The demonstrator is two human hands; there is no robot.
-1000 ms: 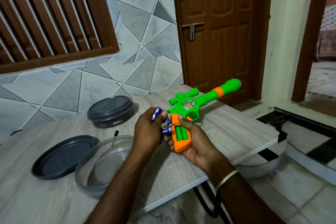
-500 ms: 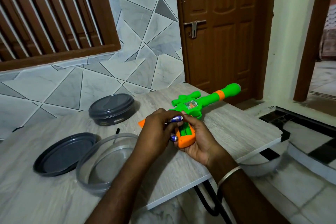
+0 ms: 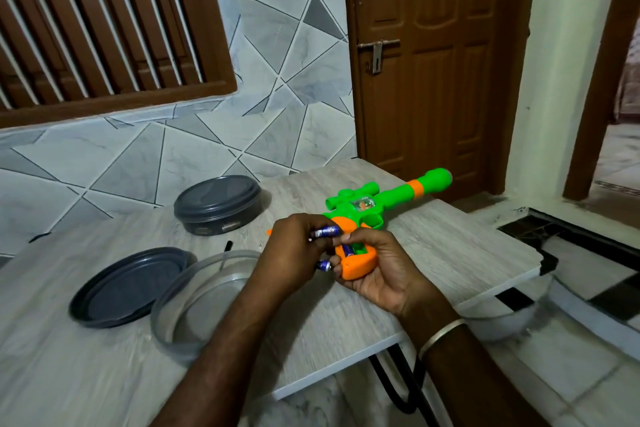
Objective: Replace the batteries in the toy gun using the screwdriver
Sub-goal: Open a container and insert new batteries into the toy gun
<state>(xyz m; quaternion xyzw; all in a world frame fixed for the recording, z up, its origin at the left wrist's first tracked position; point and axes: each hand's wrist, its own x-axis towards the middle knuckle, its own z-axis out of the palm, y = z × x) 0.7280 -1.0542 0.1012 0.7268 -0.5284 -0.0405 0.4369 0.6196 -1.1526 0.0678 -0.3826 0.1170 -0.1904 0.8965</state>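
The left hand [image 3: 298, 250] grasps blue batteries [image 3: 325, 231] — one pinched at the fingertips above the opened handle, another end showing below at the palm. The right hand [image 3: 377, 267] is clenched around the orange handle of the toy gun [image 3: 374, 204], cradling it from beneath; a further battery sits in the green compartment. The gun's green barrel extends away over the table [image 3: 433, 246], toward the door. Left of the hands — a clear round container [image 3: 194, 305], a grey lid [image 3: 128, 288] beside it and a closed grey container [image 3: 216, 203] behind.
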